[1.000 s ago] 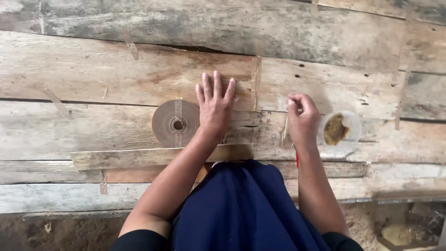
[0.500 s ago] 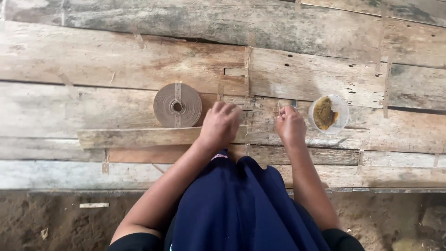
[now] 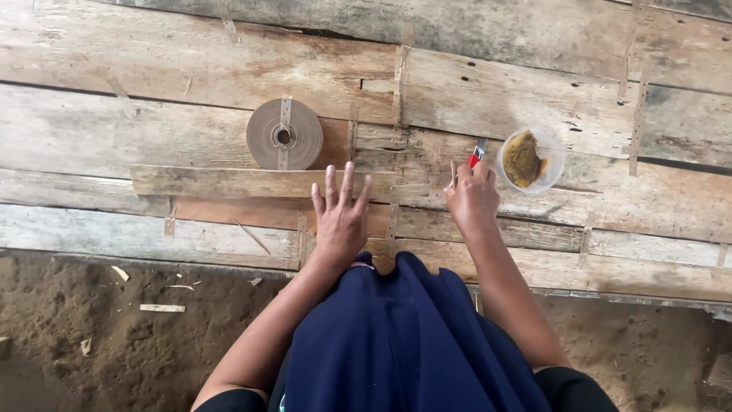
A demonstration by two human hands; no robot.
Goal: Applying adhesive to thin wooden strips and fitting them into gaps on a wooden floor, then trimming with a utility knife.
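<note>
My left hand lies flat with fingers spread on a thin sheet of wood veneer that rests on the rough plank surface. Just beyond the sheet stands a brown roll of tape, lying on its side. My right hand is closed around a small red-handled tool, its tip pointing toward a clear plastic cup with brownish-yellow paste inside. The cup sits right beside that hand, a little beyond it.
Weathered wooden planks carry several short tape strips across their seams. Below the planks' near edge is sandy ground with small wood scraps. Dark blue cloth covers my lap.
My left hand has slid back from the tape roll toward me and opened flat on the veneer. The right hand stayed by the cup. The view shifted downward.
</note>
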